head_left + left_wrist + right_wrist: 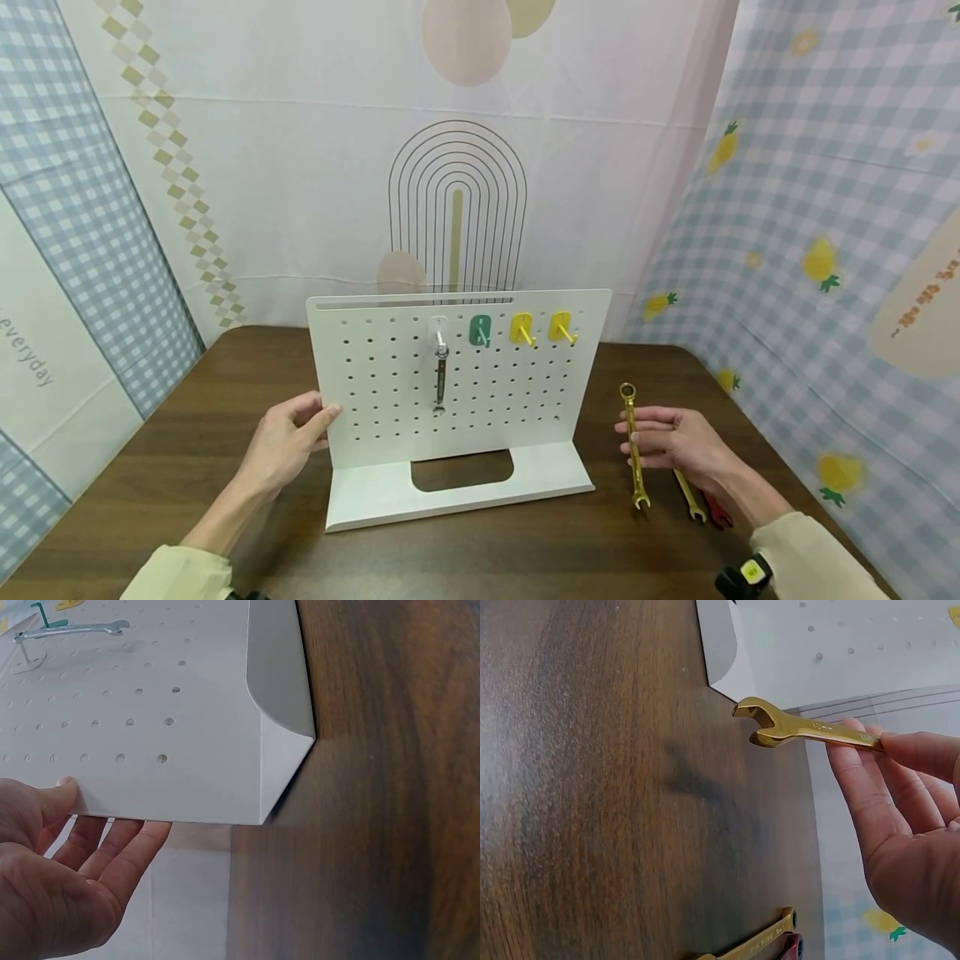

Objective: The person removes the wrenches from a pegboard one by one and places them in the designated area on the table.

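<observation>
A white pegboard [375, 417] stands on the table, and my left hand [288, 437] grips its left edge, thumb on the front and fingers behind. In my right hand [678, 442] a gold combination wrench [636, 458] is pinched between thumb and fingers, ring end up and open end down, to the right of the board. From the white hook [438, 332] hangs a silver wrench [440, 379]. To its right on the board are a green hook [480, 331] and two yellow hooks [522, 329], all three bare.
Under my right hand a second gold wrench [690, 497] and a red wrench [718, 511] lie on the wooden table [480, 558]. Behind the table hangs a patterned cloth [300, 167], with checked cloth [840, 208] on the right side.
</observation>
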`<action>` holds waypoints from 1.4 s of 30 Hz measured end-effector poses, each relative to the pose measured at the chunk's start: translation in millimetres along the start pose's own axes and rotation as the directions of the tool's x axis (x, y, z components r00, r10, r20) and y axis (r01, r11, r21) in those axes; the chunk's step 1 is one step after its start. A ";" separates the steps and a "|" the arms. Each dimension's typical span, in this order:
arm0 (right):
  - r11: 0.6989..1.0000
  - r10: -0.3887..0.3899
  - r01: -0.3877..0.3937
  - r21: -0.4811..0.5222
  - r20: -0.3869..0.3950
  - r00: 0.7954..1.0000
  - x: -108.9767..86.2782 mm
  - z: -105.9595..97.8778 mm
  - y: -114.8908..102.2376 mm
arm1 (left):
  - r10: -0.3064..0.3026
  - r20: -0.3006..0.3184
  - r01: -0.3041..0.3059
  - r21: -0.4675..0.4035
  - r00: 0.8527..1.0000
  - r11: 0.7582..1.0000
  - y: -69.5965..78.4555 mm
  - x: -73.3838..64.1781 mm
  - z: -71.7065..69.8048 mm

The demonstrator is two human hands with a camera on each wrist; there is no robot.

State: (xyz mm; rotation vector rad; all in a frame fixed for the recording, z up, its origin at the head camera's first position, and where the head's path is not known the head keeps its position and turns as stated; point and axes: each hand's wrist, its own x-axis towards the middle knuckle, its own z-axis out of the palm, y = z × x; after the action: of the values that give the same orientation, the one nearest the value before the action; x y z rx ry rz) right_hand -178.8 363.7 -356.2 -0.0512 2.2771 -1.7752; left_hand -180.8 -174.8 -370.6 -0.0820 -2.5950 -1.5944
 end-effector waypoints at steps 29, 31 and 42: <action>0.999 0.039 -0.039 -0.027 0.008 0.999 -2.7 -19.4 12.9 | 0.008 -0.001 -0.008 -0.005 1.000 1.000 -0.1 0.5 -0.3; 0.998 0.047 -0.047 -0.032 0.005 0.999 -2.8 -20.8 14.5 | 0.011 -0.002 -0.011 -0.002 1.000 1.000 -0.1 0.5 -0.2; 0.996 0.086 -0.086 -0.034 -0.009 0.996 -3.7 -29.2 24.0 | -0.001 -0.003 0.001 -0.004 1.000 1.000 -0.6 0.0 0.1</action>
State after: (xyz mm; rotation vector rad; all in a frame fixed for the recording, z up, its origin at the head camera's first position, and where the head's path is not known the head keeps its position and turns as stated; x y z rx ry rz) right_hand -178.6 398.2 -372.1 0.0466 2.2794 -1.6969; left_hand -180.9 -175.0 -371.1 -0.0793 -2.5901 -1.5988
